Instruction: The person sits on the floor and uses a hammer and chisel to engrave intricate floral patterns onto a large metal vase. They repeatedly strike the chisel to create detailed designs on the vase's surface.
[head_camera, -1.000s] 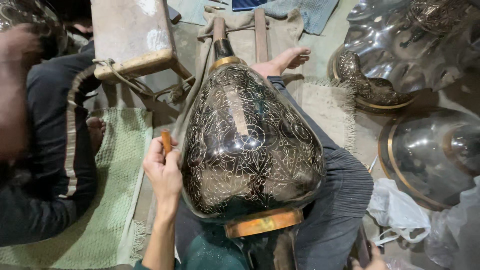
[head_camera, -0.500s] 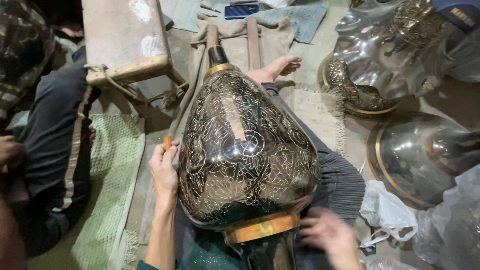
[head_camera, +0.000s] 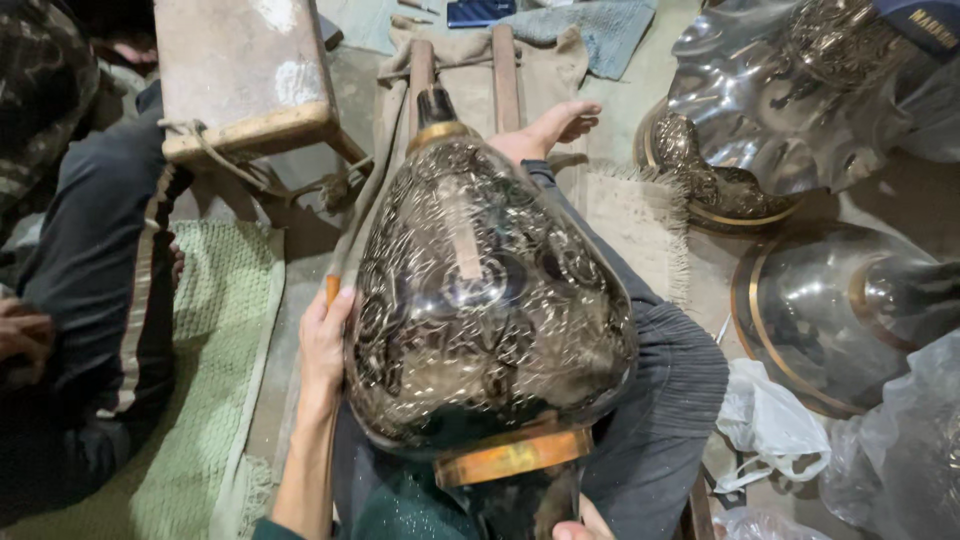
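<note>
A big pear-shaped metal vase (head_camera: 480, 300) lies across my lap, dark and shiny with fine engraved patterns. Its brass neck points away from me and its brass base ring (head_camera: 512, 458) faces me. My left hand (head_camera: 322, 345) rests against the vase's left side, closed around a small tool with an orange handle (head_camera: 332, 288). Only a sliver of my right hand (head_camera: 577, 527) shows at the bottom edge, beside the vase's base; its grip is hidden. My bare foot (head_camera: 556, 124) sticks out beyond the vase's neck.
A worn wooden stool (head_camera: 245, 75) stands at the upper left beside a green mat (head_camera: 215, 330). Another person in dark striped trousers (head_camera: 100, 250) sits on the left. Several shiny metal vessels (head_camera: 820, 300) and plastic bags (head_camera: 770, 425) crowd the right side.
My right hand, which lay on my knee by the vase's base half a second ago, has dropped almost out of view. The vase's surface is now blurred. My left hand stays on the vase's side.
</note>
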